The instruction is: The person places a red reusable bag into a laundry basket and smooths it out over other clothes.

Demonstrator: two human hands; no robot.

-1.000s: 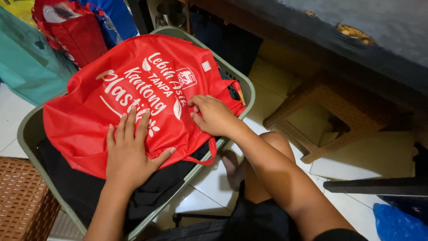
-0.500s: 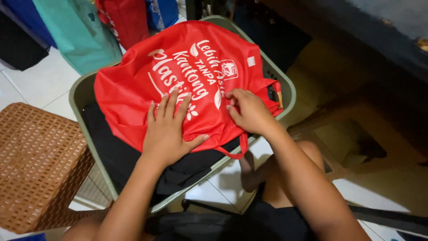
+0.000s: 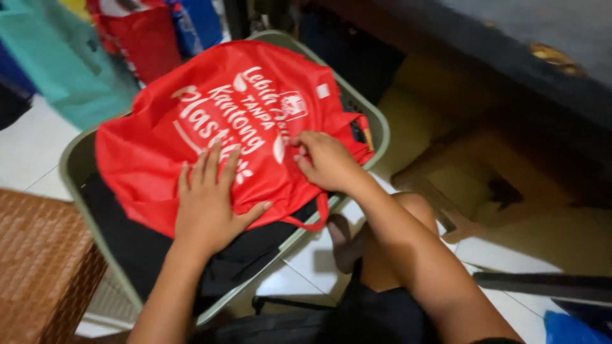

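Red fabric bag [image 3: 210,121] with white lettering lies spread over dark clothing in a grey-green laundry basket [image 3: 73,169] at centre frame. The left hand [image 3: 207,204] stays flat, fingers spread, pressing the cloth; the right hand [image 3: 325,159] pinches a fold near the bag's right edge, much as half a second ago, so the smoothing looks barely advanced. A brown woven stool [image 3: 38,267] crowds the lower left; white floor tiles [image 3: 306,255] below the basket's rim lie open.
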